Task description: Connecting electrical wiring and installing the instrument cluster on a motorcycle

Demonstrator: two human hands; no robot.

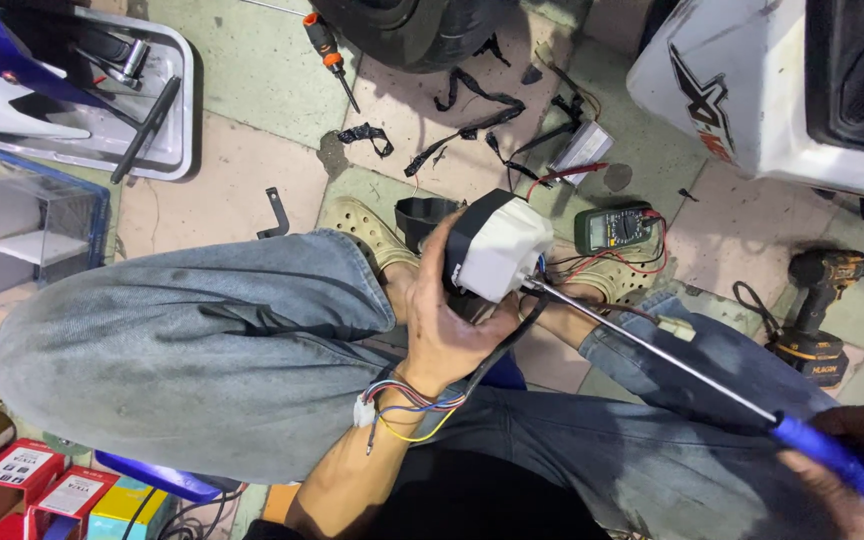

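My left hand (444, 330) grips a small black-and-white housing (492, 245) above my knees, with coloured wires (407, 405) trailing from it across my wrist to a white connector. My right hand (857, 470), at the lower right edge, is closed on the blue handle of a long screwdriver (652, 345). The screwdriver's metal shaft runs up and left, and its tip touches the lower right side of the housing. I am seated low, with jeans-covered legs filling the middle of the view.
On the tiled floor lie a green multimeter (614, 228) with red leads, a cordless drill (814, 320), an orange-handled screwdriver (330, 55), black straps (472, 105), a white tool tray (127, 95), a clear box (27, 230) and small red cartons (37, 490). A white vehicle panel (752, 90) stands top right.
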